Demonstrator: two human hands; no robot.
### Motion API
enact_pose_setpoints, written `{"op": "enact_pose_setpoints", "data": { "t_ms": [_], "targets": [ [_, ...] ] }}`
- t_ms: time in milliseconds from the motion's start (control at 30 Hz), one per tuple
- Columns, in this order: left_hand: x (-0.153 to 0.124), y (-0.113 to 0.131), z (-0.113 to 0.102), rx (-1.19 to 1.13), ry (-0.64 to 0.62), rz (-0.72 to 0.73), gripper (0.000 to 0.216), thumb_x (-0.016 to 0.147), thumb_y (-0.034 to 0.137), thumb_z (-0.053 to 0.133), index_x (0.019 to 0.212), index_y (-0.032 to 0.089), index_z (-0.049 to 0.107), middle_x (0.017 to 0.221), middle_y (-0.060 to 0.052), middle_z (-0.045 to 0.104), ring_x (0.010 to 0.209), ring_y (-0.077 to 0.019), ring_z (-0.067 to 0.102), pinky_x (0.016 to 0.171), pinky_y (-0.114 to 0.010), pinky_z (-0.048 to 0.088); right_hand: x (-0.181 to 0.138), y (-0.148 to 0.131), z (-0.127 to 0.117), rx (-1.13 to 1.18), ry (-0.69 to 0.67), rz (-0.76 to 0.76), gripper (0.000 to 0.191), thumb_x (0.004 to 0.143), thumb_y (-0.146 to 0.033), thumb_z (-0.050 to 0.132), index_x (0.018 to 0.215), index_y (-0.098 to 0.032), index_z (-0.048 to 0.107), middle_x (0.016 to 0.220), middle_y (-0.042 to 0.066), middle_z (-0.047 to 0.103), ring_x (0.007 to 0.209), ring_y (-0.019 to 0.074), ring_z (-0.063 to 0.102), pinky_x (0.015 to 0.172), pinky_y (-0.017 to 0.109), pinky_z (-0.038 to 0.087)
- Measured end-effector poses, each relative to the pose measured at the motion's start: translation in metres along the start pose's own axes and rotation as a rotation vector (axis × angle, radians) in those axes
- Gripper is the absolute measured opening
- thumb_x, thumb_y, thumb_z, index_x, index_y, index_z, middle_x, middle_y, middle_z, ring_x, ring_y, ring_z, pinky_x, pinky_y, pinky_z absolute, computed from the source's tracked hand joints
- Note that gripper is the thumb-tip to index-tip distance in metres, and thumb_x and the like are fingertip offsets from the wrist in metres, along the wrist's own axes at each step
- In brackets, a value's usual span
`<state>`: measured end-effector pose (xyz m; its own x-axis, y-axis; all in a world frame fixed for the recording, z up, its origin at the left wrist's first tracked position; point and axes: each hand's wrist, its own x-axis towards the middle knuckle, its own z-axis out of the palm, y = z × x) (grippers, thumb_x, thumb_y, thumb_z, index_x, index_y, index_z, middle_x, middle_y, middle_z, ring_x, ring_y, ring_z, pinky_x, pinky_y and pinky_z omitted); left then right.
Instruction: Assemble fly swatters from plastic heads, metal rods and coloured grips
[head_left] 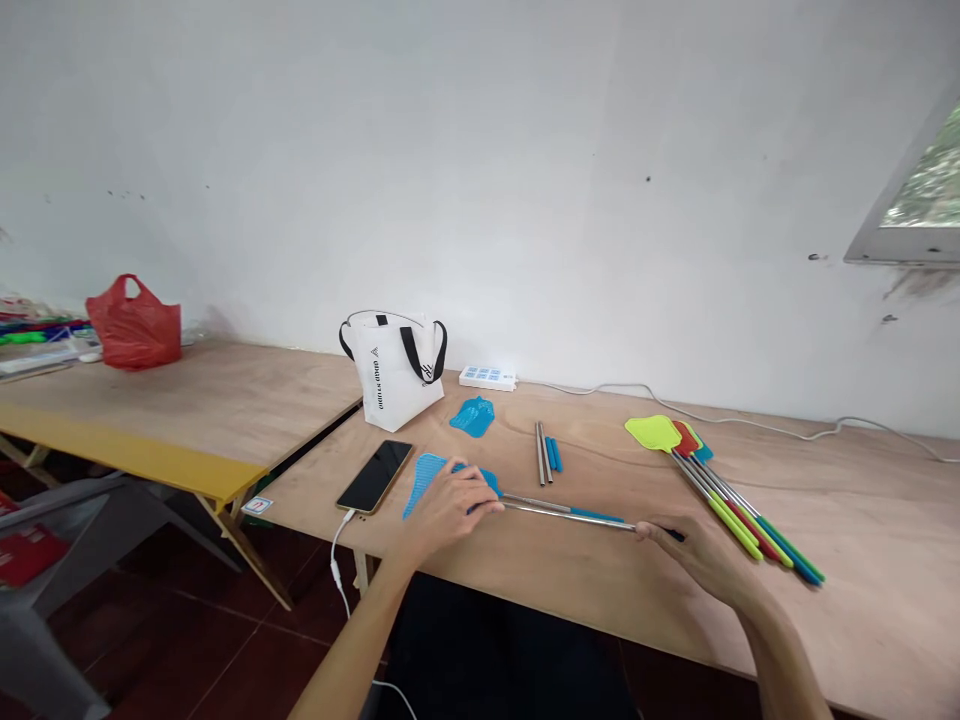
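My left hand (pixel 457 497) is closed around the neck of a blue fly swatter (pixel 424 474), its fingers covering part of the mesh head. From there a thin metal rod runs right to my right hand (pixel 694 555), which pinches its far end; a dark tip shows beyond the fingers. Just behind this rod lies another metal rod with a blue grip (pixel 596 516); its left end is hidden near my left hand. Farther back are a loose blue swatter head (pixel 472 416), metal tubes (pixel 541 455) and short blue grips (pixel 554 455).
Several fly swatters (pixel 652 433) with yellow, red and blue heads lie at the right. A phone (pixel 376 475) with a cable rests at the left, before a white bag (pixel 397 375). A power strip (pixel 487 377) sits by the wall. A red bag (pixel 135 325) stands on the neighbouring table.
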<state>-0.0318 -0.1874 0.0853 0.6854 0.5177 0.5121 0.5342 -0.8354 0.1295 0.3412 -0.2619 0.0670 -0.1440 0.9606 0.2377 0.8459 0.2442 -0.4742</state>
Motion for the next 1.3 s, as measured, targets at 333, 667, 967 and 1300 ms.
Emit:
{"op": "enact_pose_setpoints", "data": {
  "t_ms": [333,667,967,1300],
  "targets": [
    [0.003,0.017,0.035,-0.05,-0.049,0.08,0.029,0.105,0.034,0.053,0.087,0.02,0.07,0.08,0.0,0.073,0.084,-0.0177,0.062,0.088,-0.037,0.036,0.025,-0.07,0.077,-0.079,0.198,-0.313,0.04,0.106,-0.043,0.04,0.092,-0.029,0.075,0.089,0.002,0.078,0.081,0.0192,0.07,0.078,0.033,0.045],
    [-0.003,-0.002,0.028,-0.09,-0.146,0.004,0.028,0.102,0.039,0.057,0.087,0.021,0.072,0.082,0.001,0.073,0.088,-0.0173,0.063,0.088,-0.034,0.037,0.027,-0.069,0.089,-0.16,0.272,-0.373,0.032,0.104,-0.042,0.047,0.092,-0.028,0.073,0.086,0.001,0.076,0.08,0.0187,0.067,0.075,0.033,0.044],
    [-0.001,-0.005,0.031,-0.149,-0.176,0.016,0.025,0.101,0.037,0.059,0.087,0.021,0.073,0.084,0.001,0.074,0.089,-0.0171,0.063,0.09,-0.034,0.036,0.023,-0.066,0.088,-0.14,0.163,-0.322,0.044,0.107,-0.041,0.037,0.088,-0.028,0.075,0.084,0.001,0.077,0.08,0.0207,0.07,0.077,0.034,0.047],
    [-0.003,-0.005,0.026,-0.136,-0.164,-0.027,0.028,0.103,0.038,0.055,0.09,0.021,0.073,0.086,0.001,0.074,0.086,-0.0166,0.061,0.09,-0.034,0.035,0.026,-0.06,0.076,-0.077,0.117,-0.298,0.038,0.104,-0.048,0.043,0.092,-0.028,0.073,0.09,0.002,0.077,0.085,0.0208,0.068,0.079,0.034,0.047]
  ]
}}
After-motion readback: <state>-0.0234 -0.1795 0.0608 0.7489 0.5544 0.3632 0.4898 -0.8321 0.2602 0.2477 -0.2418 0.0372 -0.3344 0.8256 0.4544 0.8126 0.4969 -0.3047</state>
